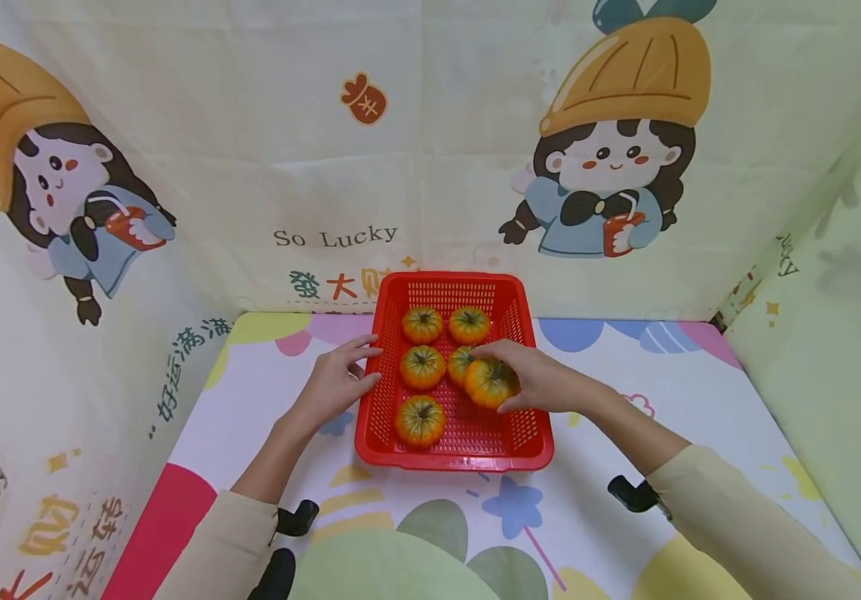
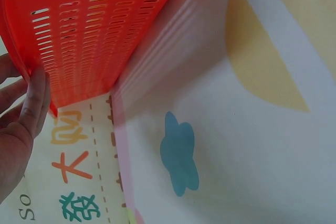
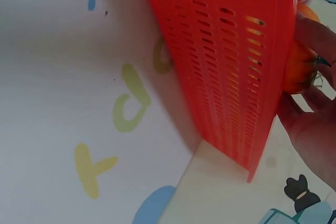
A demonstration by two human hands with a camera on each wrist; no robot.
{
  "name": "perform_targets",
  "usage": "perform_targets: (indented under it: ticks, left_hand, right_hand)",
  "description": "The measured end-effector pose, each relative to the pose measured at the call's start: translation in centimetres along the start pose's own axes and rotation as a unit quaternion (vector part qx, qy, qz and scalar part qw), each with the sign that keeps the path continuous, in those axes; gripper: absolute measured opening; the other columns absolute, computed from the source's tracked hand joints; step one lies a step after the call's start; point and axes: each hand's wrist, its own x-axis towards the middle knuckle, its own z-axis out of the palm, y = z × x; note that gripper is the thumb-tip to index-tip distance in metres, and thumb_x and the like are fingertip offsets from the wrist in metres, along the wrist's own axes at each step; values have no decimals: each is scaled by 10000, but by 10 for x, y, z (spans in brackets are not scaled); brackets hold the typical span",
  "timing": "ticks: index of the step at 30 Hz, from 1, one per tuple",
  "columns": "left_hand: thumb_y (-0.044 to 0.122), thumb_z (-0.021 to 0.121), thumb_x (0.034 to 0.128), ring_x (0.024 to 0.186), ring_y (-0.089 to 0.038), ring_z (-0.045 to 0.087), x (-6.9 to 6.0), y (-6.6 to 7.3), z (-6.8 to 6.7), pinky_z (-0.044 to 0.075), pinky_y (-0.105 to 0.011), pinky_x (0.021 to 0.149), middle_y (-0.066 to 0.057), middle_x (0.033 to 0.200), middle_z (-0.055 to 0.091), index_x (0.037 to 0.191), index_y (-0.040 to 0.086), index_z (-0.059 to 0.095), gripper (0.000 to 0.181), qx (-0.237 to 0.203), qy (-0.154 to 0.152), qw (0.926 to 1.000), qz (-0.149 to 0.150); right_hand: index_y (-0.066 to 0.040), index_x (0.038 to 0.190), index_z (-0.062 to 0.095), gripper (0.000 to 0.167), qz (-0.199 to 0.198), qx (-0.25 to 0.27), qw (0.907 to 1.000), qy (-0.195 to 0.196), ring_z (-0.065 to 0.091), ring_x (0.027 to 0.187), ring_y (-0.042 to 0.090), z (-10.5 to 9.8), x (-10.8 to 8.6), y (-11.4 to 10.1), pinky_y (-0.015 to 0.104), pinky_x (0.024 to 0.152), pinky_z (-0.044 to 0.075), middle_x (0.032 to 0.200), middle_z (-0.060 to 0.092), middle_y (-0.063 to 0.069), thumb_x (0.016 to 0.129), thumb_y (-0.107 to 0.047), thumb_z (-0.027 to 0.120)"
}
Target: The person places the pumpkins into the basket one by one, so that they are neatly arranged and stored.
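A red plastic basket (image 1: 454,461) sits on the table with several small orange-and-green pumpkins (image 1: 420,421) in it. My right hand (image 1: 538,375) reaches over the basket's right rim and grips one pumpkin (image 1: 488,385) between thumb and fingers. That pumpkin partly covers another pumpkin (image 1: 459,363) behind it. At the left rim, the fingertips of my left hand (image 1: 336,379) rest against the basket, with the fingers loosely extended. From the left wrist, those fingers (image 2: 32,100) show at the rim's edge. In the right wrist view the gripped pumpkin (image 3: 300,72) is partly hidden by the basket wall.
A patterned cloth (image 1: 430,550) covers the table under the basket. Printed fabric walls (image 1: 460,125) stand behind it and on both sides, and the basket's far end is close to the back wall.
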Motion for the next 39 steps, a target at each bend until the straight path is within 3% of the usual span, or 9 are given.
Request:
perform_targets:
  ticks: [17, 26, 39]
  left_hand:
    - [139, 775, 904, 878, -196, 661, -1, -2, 1, 628, -287, 705, -73, 1551, 535, 1361, 51, 672, 477, 9, 7, 10000, 31]
    - [147, 774, 906, 889, -190, 661, 0, -1, 2, 630, -290, 714, -84, 1554, 530, 1371, 50, 663, 488, 20, -31, 10000, 12]
    - [147, 770, 908, 874, -186, 657, 0, 0, 0, 627, -285, 711, -79, 1548, 536, 1369, 52, 666, 482, 73, -47, 9999, 76]
  right_hand:
    - [-158, 1384, 572, 734, 148, -661, 9933, -940, 540, 1335, 252, 22, 22, -7, 456, 976, 592, 1354, 617, 7, 740, -149, 924]
    - [-218, 1324, 596, 695, 250, -1020, 9862, -1277, 574, 1286, 186, 33, 29, -9, 422, 982, 591, 1282, 641, -59, 719, -188, 938]
    - [-251, 1436, 603, 762, 612, -1426, 9762, -1513, 538, 1376, 215, 46, 30, -13, 447, 1012, 573, 1419, 629, -34, 744, -180, 916]
